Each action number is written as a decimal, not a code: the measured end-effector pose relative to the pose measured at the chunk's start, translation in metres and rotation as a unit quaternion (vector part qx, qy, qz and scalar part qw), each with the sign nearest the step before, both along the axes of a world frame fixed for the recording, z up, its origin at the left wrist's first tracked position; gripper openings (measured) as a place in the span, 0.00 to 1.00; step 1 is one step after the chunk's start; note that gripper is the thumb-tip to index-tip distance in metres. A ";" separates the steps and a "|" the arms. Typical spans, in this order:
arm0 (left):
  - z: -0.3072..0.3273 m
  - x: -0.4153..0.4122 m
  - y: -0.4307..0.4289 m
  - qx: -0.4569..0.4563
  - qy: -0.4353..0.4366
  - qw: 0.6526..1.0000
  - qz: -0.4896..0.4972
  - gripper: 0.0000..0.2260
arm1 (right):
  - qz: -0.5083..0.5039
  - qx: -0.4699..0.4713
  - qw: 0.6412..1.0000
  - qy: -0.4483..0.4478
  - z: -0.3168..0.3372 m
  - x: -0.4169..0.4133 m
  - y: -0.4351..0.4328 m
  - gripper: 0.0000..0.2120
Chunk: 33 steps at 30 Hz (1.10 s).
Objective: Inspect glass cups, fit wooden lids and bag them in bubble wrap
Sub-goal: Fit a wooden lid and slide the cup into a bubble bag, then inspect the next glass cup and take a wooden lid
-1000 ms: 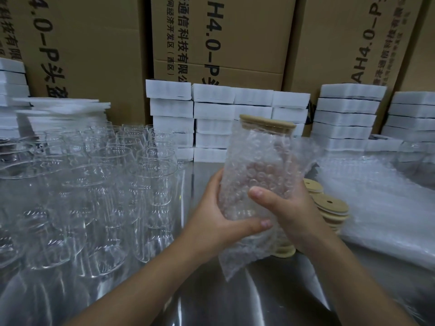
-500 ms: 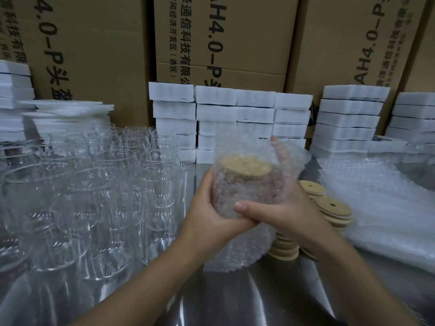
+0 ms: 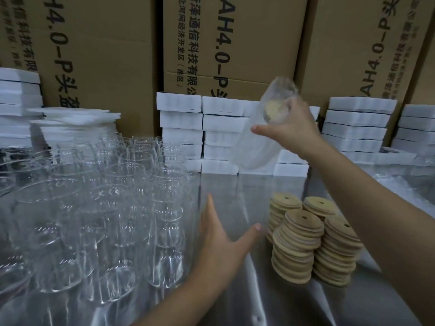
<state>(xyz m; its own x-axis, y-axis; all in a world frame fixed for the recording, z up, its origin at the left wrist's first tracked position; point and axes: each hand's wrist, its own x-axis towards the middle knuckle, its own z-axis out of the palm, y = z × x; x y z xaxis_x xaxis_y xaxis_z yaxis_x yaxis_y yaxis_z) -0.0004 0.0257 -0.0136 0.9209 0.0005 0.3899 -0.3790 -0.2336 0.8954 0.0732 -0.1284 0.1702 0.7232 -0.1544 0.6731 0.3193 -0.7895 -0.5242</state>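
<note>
My right hand (image 3: 292, 128) grips a glass cup in a bubble-wrap bag (image 3: 261, 142), raised and tilted above the back of the steel table, its wooden lid (image 3: 273, 109) showing through the wrap beside my fingers. My left hand (image 3: 221, 241) hovers with its fingers spread and holds nothing, just right of a crowd of bare glass cups (image 3: 98, 208) that fills the table's left half. Several stacks of round wooden lids (image 3: 303, 241) with a small hole stand at the lower right.
White foam blocks (image 3: 202, 132) are stacked along the back, with more stacks at the far left and right. Tall cardboard boxes (image 3: 235, 43) rise behind them. Bubble-wrap sheets (image 3: 414, 184) lie at the right edge. The steel table (image 3: 235, 198) shows between cups and lids.
My right hand lifted the bagged cup up and back to the right, tilting it. My left hand let go of it and dropped low toward the bare cups, fingers spread.
</note>
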 end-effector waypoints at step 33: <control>-0.013 0.016 -0.001 0.255 -0.020 0.967 -0.022 0.26 | -0.006 -0.145 0.982 0.118 -0.013 0.064 0.014 0.34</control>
<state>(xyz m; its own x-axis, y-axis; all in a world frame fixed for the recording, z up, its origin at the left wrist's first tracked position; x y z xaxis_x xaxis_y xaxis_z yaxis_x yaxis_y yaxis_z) 0.0153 0.0248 -0.0263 0.9001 -0.2398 0.3637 -0.4300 -0.6232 0.6532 0.1374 -0.1147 0.1573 0.8636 0.0099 0.5040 0.2064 -0.9191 -0.3356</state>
